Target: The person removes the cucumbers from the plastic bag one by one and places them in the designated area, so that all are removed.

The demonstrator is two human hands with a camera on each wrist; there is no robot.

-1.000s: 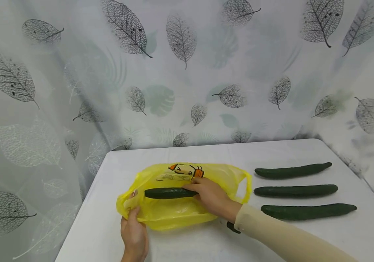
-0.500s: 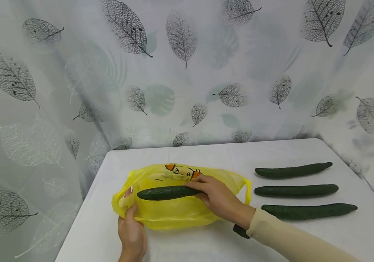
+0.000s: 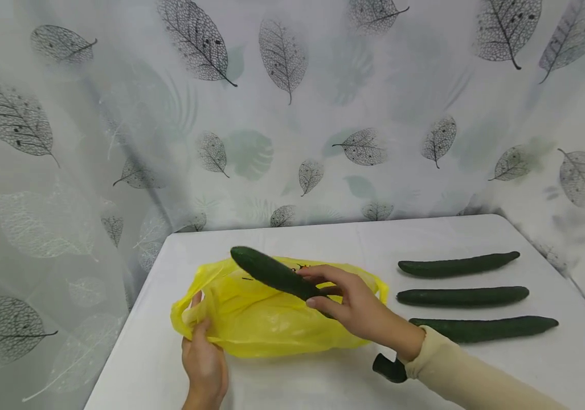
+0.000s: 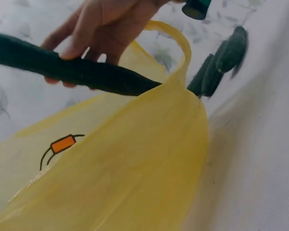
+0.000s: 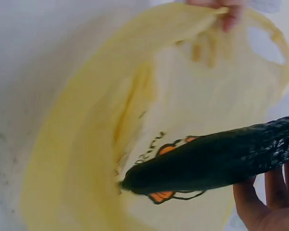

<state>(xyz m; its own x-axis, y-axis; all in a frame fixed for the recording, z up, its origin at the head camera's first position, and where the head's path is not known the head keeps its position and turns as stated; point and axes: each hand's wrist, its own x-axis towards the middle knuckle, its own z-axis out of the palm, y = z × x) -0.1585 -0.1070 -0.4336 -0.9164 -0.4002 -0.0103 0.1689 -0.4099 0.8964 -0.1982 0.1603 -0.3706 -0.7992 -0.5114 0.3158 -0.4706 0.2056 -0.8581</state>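
A dark green cucumber (image 3: 269,270) is in my right hand (image 3: 366,307), with thumb and fingers around its right part. It slants over the yellow plastic bag (image 3: 277,333), its far-left end raised. My left hand (image 3: 204,364) grips the bag's left edge, fingers partly hidden by the plastic. From the right wrist view, the cucumber (image 5: 207,163) crosses in front of the bag's printed side, while the left hand (image 5: 226,12) shows at the top edge. The left wrist view has the cucumber's lower end passing behind the bag's rim (image 4: 159,101).
Three more cucumbers lie in a row on the white table's right side: a back one (image 3: 458,266), a middle one (image 3: 462,296) and a front one (image 3: 487,329). A dark object (image 3: 389,367) sits at my right wrist. A leaf-patterned curtain (image 3: 292,114) hangs behind the table.
My right hand has lifted the cucumber up from the bag's opening and tilted its left end upward. The left hand has shifted slightly left with the bag's edge.
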